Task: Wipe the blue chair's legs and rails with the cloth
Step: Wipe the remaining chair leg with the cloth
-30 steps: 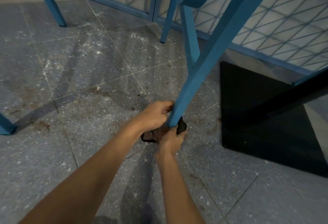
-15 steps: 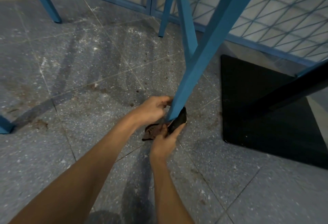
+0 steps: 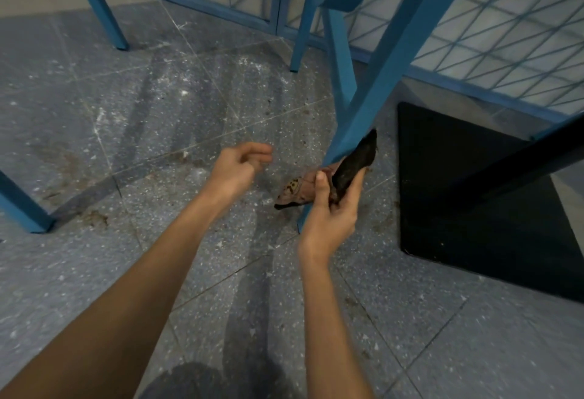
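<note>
Right hand (image 3: 331,218) holds cloth (image 3: 354,164) against chair leg (image 3: 379,82).

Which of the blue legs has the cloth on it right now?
The thick slanted leg nearest the camera, where the right hand holds the dark cloth against its lower end; the other blue legs stand bare.

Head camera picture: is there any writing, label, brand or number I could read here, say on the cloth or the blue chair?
No readable text anywhere in this view.
The cloth, gripped by the right hand, has a yellowish patch with dark marks: too blurred to tell lettering from pattern.
The blue chair leg, speckled floor and black mat show no writing.
</note>
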Motion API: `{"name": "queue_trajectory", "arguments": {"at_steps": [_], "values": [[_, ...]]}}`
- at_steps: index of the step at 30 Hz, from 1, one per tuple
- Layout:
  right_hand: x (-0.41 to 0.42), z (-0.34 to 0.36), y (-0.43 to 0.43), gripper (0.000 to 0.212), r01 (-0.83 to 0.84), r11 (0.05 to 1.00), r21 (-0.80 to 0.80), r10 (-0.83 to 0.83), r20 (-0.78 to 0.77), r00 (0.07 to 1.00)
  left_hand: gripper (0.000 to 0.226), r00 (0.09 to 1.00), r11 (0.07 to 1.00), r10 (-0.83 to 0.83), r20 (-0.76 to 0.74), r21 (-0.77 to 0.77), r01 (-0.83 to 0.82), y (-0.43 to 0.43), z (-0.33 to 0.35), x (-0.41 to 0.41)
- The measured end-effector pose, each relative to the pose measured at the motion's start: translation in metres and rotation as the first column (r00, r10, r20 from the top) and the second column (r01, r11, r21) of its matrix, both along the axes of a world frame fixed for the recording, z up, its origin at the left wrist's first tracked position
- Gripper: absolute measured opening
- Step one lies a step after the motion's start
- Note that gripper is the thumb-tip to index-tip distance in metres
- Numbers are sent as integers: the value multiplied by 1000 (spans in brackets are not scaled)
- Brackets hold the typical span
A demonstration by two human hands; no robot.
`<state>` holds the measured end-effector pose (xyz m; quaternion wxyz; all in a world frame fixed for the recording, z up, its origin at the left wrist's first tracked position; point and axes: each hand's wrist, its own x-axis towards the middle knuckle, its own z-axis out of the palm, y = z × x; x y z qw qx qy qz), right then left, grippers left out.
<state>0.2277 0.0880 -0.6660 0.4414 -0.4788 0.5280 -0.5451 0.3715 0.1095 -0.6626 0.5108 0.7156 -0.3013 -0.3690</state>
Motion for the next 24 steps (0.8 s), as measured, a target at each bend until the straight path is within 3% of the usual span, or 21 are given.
{"name": "queue_trajectory", "arguments": {"at_steps": [4,7,9,11,14,19,22,24], "values": [[-2,-36,11,69,-47,994,103,64,-173,983,37,998,997,-70,-6,33,70,1,6,-10],[-5,-69,15,74,-71,952,298,148,-242,959,37,994,993,-102,-29,61,104,2,5,-16],[-8,-74,12,72,-72,913,402,196,-275,941,37,994,991,-105,-37,83,108,7,7,-17],[-12,-65,4,63,-55,910,410,204,-327,923,36,995,990,-98,-31,97,100,10,11,-16],[-13,-27,-10,52,-73,947,314,185,-344,920,35,995,990,-94,-11,107,95,9,21,-18],[-6,59,-22,47,-118,993,5,115,-241,964,32,985,983,-167,49,85,162,-2,47,-28],[2,90,-25,49,-106,970,-218,60,-212,976,27,986,988,-153,73,31,151,-9,62,-29],[10,89,-24,53,-98,919,-381,-10,-271,963,26,989,990,-140,51,19,140,-12,68,-28]]}}
